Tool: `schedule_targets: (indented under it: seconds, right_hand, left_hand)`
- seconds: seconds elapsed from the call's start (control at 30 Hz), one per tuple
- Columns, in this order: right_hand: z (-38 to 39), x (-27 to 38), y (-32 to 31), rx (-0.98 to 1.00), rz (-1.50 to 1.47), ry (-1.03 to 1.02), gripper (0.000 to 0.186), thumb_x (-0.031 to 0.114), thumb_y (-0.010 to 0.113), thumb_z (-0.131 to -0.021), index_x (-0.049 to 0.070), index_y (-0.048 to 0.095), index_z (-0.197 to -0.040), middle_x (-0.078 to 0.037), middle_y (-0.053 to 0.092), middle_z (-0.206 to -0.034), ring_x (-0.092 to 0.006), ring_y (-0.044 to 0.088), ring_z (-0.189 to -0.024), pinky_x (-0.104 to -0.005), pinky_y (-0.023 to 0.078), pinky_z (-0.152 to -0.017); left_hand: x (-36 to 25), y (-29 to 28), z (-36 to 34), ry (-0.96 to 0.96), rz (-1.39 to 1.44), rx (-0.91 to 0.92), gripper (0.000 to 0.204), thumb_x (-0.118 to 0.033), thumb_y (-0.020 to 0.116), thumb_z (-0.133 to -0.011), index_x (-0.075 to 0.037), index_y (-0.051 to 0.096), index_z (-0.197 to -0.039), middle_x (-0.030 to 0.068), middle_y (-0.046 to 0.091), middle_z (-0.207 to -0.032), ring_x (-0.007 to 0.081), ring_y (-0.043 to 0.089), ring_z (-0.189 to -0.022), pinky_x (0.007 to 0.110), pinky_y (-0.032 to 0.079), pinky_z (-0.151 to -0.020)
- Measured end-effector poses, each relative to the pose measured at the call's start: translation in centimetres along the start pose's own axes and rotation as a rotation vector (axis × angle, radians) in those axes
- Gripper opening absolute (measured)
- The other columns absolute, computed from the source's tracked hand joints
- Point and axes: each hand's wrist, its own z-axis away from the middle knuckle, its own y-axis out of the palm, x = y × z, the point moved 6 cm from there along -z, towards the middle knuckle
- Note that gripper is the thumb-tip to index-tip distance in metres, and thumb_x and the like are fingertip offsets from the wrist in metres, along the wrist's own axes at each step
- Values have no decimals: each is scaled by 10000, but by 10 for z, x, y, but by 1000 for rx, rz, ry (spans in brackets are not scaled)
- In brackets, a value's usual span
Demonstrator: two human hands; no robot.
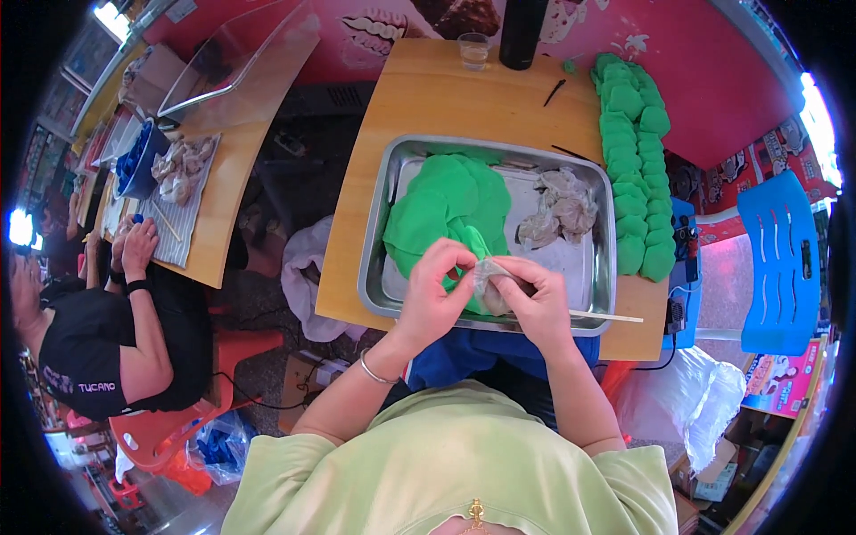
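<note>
Over the near edge of a metal tray, both my hands meet at a small greyish-brown filled pouch with thin green material around it. My left hand is closed in a pinch at the pouch's left side, where the green edge gathers. With thumb and fingers my right hand grips the pouch from the right. A thin pale stick sticks out rightward from beneath my right hand; its other end is hidden. Inside the tray lie a heap of round green sheets and several knotted clear bags of brownish stuff.
Rows of puffy green bundles line the table's right edge. A dark bottle and a clear cup stand at the back. A blue chair is to the right. Leftward, another person works at a second table.
</note>
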Motion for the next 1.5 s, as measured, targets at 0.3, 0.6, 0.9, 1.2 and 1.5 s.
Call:
schedule_targets:
  seconds: [0.3, 0.6, 0.9, 1.2, 1.5]
  right_hand:
    - [-2, -6, -4, -50, -56, 45, 97, 30, 654, -792, 2, 597, -865, -13, 620, -828, -54, 574, -759, -207, 467, -692]
    - [-5, 5, -4, -155, -21, -49, 167, 14, 640, -787, 28, 530, -912, -7, 572, -795, -61, 538, -731, -212, 446, -671]
    - [-2, 19, -5, -155, 181, -80, 196, -7, 663, -761, 3, 548, -919, -65, 601, -813, -112, 614, -754, -249, 496, -677]
    - [0, 4, -2, -66, 100, 14, 190, -22, 628, -784, -4, 516, -937, -73, 602, -803, -117, 626, -681, -242, 499, -617]
    - [-2, 7, -1, 19, 28, -28, 186, 92, 606, -836, -7, 543, -979, -53, 606, -855, -103, 575, -815, -256, 463, -718]
  left_hand:
    - [17, -1, 6, -100, 227, -75, 93, -16, 669, -751, -8, 634, -837, 36, 555, -841, 116, 501, -759, 242, 401, -643]
    - [17, 9, 9, -228, 523, -67, 36, -6, 641, -819, -9, 624, -851, 10, 529, -869, 70, 503, -788, 188, 403, -665]
    - [-6, 4, 4, 34, 0, 73, 87, 13, 634, -796, -20, 588, -861, 52, 504, -893, 125, 492, -792, 234, 405, -701]
    - [-8, 7, 2, 80, 160, -42, 106, -31, 664, -800, -3, 578, -854, 65, 518, -884, 145, 513, -761, 253, 444, -670]
    - [8, 8, 0, -54, 238, 19, 96, 10, 642, -814, 8, 560, -862, 45, 528, -883, 96, 546, -773, 218, 463, -672]
